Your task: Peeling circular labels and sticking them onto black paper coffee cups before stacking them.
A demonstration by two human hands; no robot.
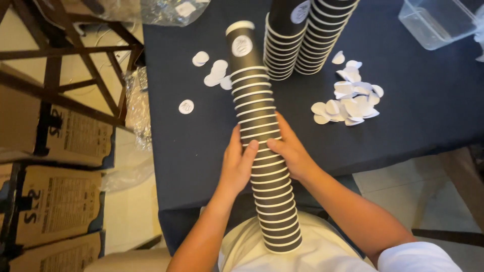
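A long stack of nested black paper cups (254, 108) with white rims lies along the dark blue table, its lower end against my white shirt. The top cup carries a round white sticker. My left hand (236, 163) grips the stack from the left at mid-length. From the right, my right hand (291, 148) clasps the same part, fingers curled over the cups. Both hands meet on the stack's front.
Two more stacks of black cups (302, 38) stand at the table's far side. Round white stickers lie in a pile (349, 100) on the right and scattered on the left (214, 73). A clear plastic tub (436, 22) sits far right. Cardboard boxes (55, 201) and wooden frames stand left.
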